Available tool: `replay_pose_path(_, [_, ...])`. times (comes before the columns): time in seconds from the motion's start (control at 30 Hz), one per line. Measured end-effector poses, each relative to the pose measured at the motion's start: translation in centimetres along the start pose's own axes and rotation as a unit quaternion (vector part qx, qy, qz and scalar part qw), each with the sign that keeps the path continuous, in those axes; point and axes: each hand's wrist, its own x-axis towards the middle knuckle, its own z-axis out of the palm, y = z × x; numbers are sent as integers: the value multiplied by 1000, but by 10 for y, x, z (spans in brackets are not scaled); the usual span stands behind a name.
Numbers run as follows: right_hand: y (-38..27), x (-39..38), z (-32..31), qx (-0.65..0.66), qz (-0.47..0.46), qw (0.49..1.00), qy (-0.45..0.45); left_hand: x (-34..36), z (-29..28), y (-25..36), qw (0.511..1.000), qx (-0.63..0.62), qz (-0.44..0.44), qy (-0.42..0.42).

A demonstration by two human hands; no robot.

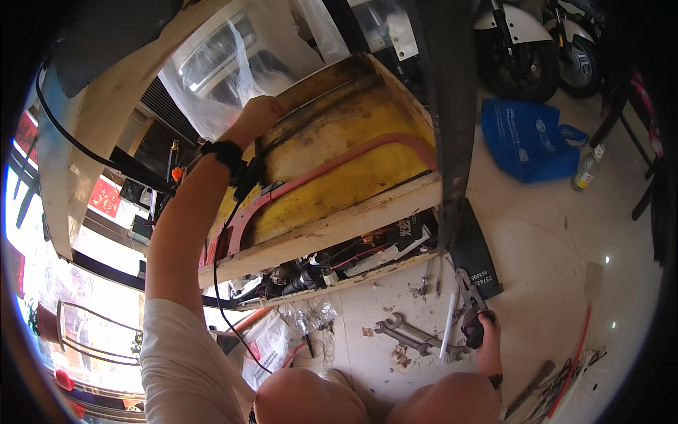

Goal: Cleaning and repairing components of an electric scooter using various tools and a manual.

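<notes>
My left hand (260,113) is raised to the back rim of a wooden box (311,230) with a stained yellow panel (346,177), its fingers curled over what I cannot clearly see. A pink curved metal bar (353,147) lies across the yellow panel. A black cable runs down from the device at my left wrist (247,177). My right hand (487,343) is closed around a pair of pliers (467,286) with something dark at the grip, low at the right. Spanners (402,332) and a white strip (448,325) lie on the floor beside it.
A dark upright post (459,106) stands right of the box, whose lower shelf holds cluttered tools (296,279). Two parked two-wheelers (522,49), a blue bag (530,141) and a bottle (587,169) are at upper right. Plastic bags (272,353) and rods (568,367) lie on the floor.
</notes>
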Motion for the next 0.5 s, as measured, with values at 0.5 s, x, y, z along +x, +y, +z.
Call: replay_pose_path(0.5, [11, 25, -21, 3, 23, 1000, 3, -256, 47, 275, 890, -347, 294, -32])
